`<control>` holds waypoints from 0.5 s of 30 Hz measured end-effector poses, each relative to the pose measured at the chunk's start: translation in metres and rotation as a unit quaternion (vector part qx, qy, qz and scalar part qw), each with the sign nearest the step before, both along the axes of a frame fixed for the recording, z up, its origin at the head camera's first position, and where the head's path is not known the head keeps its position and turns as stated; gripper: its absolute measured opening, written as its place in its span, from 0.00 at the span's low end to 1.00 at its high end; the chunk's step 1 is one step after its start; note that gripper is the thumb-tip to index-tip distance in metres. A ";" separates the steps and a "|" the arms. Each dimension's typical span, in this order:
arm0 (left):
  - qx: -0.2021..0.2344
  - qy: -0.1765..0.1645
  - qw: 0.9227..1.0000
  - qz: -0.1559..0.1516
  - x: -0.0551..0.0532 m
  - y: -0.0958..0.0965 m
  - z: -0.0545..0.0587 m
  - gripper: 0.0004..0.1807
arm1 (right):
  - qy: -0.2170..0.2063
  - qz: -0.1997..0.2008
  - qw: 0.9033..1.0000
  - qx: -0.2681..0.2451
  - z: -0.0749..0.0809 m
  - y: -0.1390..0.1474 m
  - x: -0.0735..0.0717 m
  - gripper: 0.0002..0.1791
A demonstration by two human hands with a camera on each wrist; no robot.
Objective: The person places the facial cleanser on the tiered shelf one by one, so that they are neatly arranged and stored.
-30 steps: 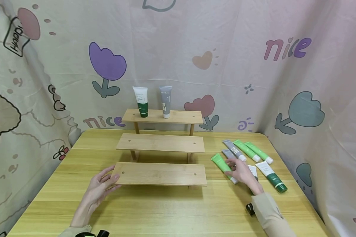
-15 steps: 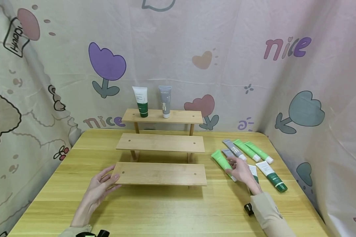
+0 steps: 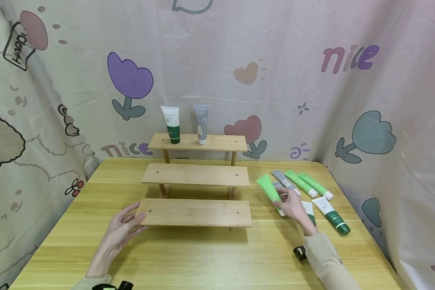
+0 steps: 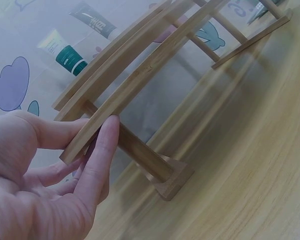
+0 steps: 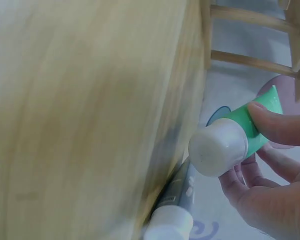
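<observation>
A three-step wooden display rack [image 3: 197, 212] stands on the table. My left hand [image 3: 117, 235] pinches the left end of its lowest board, thumb and fingers on opposite faces in the left wrist view. On the top step a white-and-green tube [image 3: 172, 125] and a grey tube [image 3: 201, 124] stand upright, side by side. To the right of the rack, my right hand [image 3: 293, 207] grips a light green tube [image 3: 268, 187] between thumb and fingers. Its white cap [image 5: 217, 147] faces the camera in the right wrist view, and the tube is held tilted above the table.
Beyond and beside my right hand lie two grey tubes [image 3: 285, 181], one partly hidden, two green tubes [image 3: 301, 183] and two white-and-green tubes [image 3: 331, 215]. A patterned cloth [image 3: 275, 96] hangs behind the wooden table [image 3: 188, 262] and along its sides.
The right hand has taken hold of the green tube and raised it off the table, slightly left and away from the other tubes. The left hand stays on the rack.
</observation>
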State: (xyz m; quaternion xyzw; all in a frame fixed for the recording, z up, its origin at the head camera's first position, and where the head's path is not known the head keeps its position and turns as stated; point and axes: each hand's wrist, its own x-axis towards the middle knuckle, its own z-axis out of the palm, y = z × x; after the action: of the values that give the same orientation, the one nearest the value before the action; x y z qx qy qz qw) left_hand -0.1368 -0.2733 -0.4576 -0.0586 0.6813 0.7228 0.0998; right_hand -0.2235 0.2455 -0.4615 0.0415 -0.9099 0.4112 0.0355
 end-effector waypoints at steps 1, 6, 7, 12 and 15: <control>0.002 0.000 1.000 -0.002 0.000 0.000 0.000 0.42 | -0.003 0.000 1.000 -0.010 0.001 -0.001 0.000 0.28; 0.003 -0.004 1.000 -0.005 0.001 -0.002 -0.001 0.42 | -0.003 -0.001 0.999 -0.055 0.008 -0.007 -0.002 0.28; 0.001 -0.004 1.000 -0.006 0.001 -0.002 -0.001 0.42 | -0.003 -0.001 0.998 -0.062 0.010 -0.009 -0.003 0.28; -0.014 0.001 1.000 -0.003 0.000 -0.002 -0.002 0.41 | -0.003 -0.016 0.996 -0.084 0.017 -0.015 -0.006 0.28; -0.020 0.005 1.000 -0.001 -0.001 -0.002 -0.001 0.41 | 0.004 -0.013 0.995 -0.097 0.020 -0.019 -0.009 0.29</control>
State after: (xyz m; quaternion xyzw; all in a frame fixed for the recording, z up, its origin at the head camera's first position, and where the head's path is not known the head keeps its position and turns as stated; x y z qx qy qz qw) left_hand -0.1379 -0.2754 -0.4590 -0.0568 0.6961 0.7093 0.0959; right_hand -0.2327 0.2269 -0.4410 0.0276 -0.8662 0.4966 0.0486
